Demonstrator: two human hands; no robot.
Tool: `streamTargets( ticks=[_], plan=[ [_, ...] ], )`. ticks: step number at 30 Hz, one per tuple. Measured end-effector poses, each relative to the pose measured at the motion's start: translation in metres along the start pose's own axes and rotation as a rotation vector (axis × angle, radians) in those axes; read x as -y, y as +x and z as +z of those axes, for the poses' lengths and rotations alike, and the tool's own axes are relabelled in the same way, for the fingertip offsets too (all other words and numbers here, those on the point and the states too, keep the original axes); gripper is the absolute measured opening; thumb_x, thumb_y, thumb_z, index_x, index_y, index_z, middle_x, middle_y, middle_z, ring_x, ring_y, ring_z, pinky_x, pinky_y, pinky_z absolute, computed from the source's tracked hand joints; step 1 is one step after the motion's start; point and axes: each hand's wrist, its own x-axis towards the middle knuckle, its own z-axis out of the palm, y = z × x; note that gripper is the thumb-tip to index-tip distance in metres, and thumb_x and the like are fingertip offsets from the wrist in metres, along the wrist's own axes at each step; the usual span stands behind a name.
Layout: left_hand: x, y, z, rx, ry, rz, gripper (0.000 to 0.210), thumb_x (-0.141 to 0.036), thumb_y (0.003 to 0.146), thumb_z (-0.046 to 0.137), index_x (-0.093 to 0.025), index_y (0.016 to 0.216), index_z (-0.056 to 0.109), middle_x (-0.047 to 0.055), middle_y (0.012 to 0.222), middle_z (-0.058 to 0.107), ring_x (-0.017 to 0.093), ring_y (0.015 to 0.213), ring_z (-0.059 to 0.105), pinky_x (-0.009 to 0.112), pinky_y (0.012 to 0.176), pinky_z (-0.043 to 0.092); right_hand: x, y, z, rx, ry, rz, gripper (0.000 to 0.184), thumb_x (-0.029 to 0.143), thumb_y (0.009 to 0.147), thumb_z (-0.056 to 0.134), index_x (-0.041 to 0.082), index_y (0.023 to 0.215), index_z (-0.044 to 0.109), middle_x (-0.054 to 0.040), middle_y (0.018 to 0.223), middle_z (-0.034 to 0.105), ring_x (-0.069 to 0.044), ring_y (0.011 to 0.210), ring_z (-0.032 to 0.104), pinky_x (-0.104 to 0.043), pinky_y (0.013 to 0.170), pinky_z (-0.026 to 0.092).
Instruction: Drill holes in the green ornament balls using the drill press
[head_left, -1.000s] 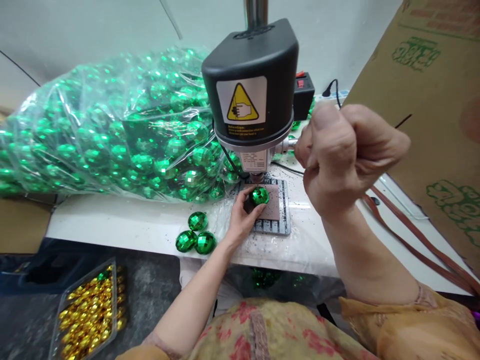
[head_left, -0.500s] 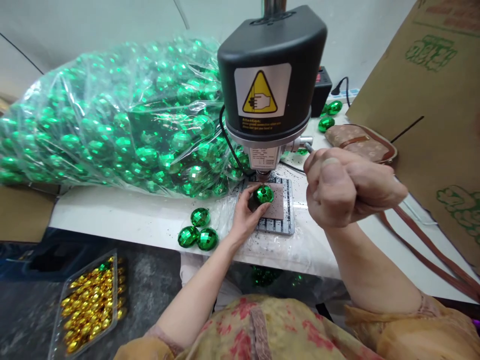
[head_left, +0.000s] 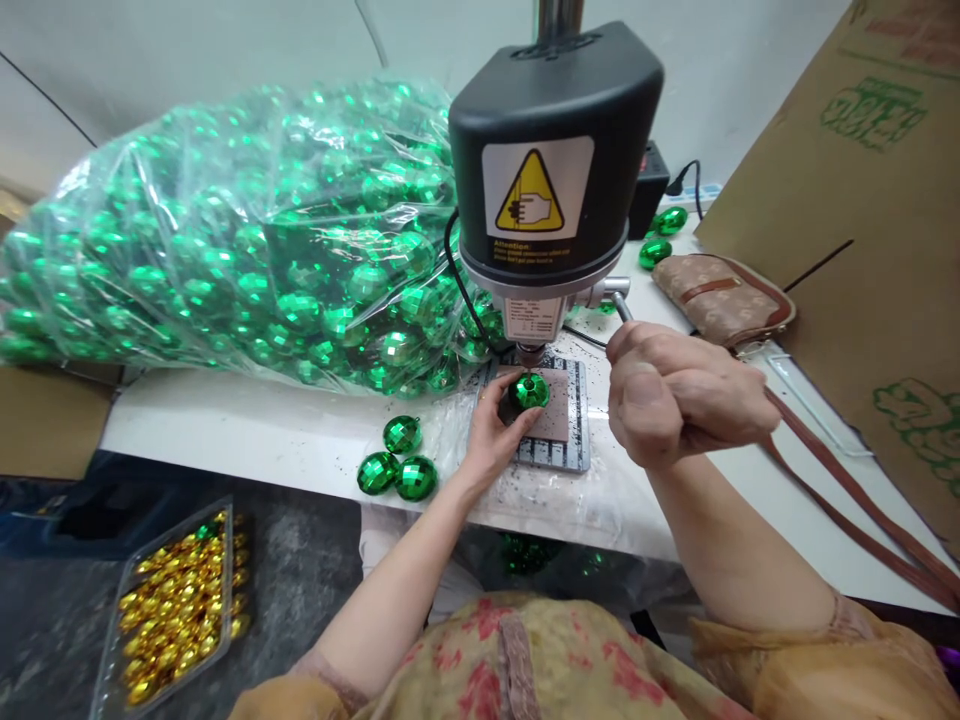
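Head view: drill (head_left: 559,110) marked "Attention:" stands above the green ball (head_left: 532,392).

Left grip (head_left: 495,428) cupped; right grip (head_left: 675,395) fisted; forearms (head_left: 405,575) extended forward.

1. Garment front (head_left: 442,655): yellowish cloth printed with red floral blotches
2. Central strip (head_left: 516,665): mauve-brown, textured, set lengthwise
3. Left sleeve (head_left: 281,698) and right sleeve (head_left: 795,650): ochre, loose, each ending in mauve-brown edging (head_left: 853,618)
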Motion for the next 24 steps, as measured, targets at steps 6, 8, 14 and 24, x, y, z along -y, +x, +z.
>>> streamTargets(
  ticks=[6,8,14,24],
  plan=[
    [0.003,0.0,0.002,-0.012,0.0,0.009,0.049,-0.039,0.083,0.074,-0.021,0.125,0.057,0.011,0.124,0.065,0.025,0.117,0.06,0.042,0.103,0.047,0.003,0.002,0.004,-0.007,-0.071,0.083,0.044,0.003,0.076,0.054,0.018,0.055,0.019,0.0063,0.046,0.025,-0.004,0.036,0.027,-0.025,0.038,0.024],
    [0.003,0.001,0.003,-0.026,0.001,-0.003,0.049,-0.039,0.082,0.074,-0.021,0.124,0.058,0.01,0.123,0.065,0.025,0.116,0.061,0.042,0.102,0.047,0.001,0.013,0.011,-0.165,-0.13,0.219,0.047,0.009,0.08,0.057,0.018,0.053,0.02,0.0056,0.044,0.022,-0.004,0.036,0.026,-0.027,0.038,0.019],
    [-0.018,-0.031,-0.002,-0.191,0.112,0.022,0.044,-0.036,0.076,0.077,-0.022,0.114,0.06,0.008,0.109,0.066,0.023,0.101,0.064,0.038,0.088,0.053,-0.005,0.054,0.023,-0.221,-0.149,0.481,0.043,0.01,0.085,0.054,0.021,0.052,0.029,0.0059,0.045,0.025,-0.005,0.039,0.025,-0.028,0.042,0.022],
    [-0.032,-0.127,-0.037,0.573,0.418,0.556,0.053,-0.046,0.078,0.077,-0.033,0.126,0.059,0.009,0.116,0.07,0.026,0.089,0.072,0.036,0.073,0.06,-0.01,0.056,0.029,-0.34,-0.121,0.417,0.06,0.056,0.081,0.064,0.024,0.052,0.024,0.0065,0.039,0.024,-0.007,0.035,0.029,-0.03,0.042,0.016]
  ],
)
